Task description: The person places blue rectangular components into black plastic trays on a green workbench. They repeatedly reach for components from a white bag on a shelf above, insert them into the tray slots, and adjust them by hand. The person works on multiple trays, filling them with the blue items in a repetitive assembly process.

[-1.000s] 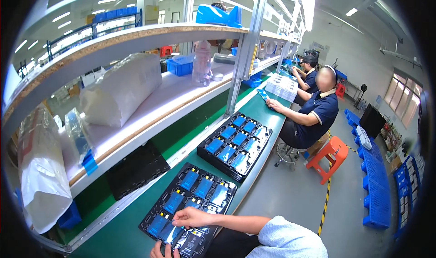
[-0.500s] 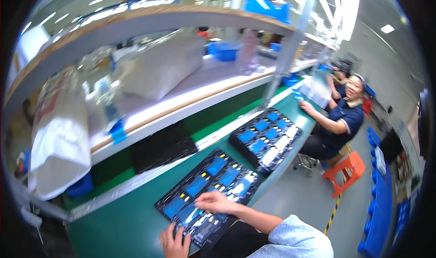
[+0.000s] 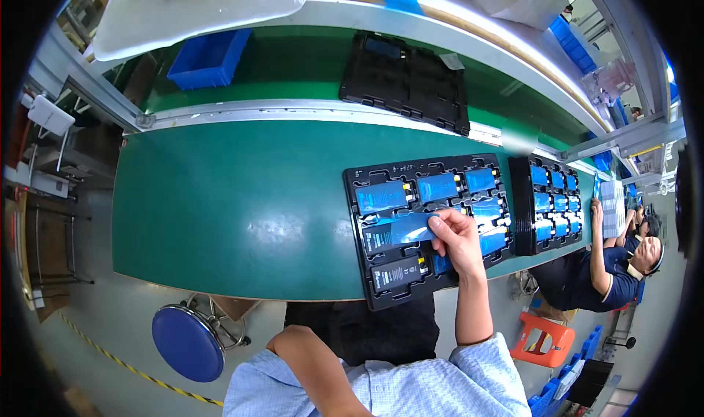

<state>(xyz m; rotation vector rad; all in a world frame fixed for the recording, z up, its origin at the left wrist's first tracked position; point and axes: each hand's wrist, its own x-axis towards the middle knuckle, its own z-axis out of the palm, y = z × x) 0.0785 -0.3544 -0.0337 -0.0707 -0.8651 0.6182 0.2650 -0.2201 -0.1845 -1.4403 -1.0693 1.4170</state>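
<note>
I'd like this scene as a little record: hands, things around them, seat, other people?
right hand: pinching a glossy blue film strip
left hand: out of view
beneath: black plastic tray holding flat rectangular packs
surface: long green tabletop
seat: round blue stool
others: co-worker in dark shirt, to the right

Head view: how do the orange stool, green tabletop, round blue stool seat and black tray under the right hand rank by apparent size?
1. Green tabletop
2. Black tray
3. Blue stool seat
4. Orange stool
</note>
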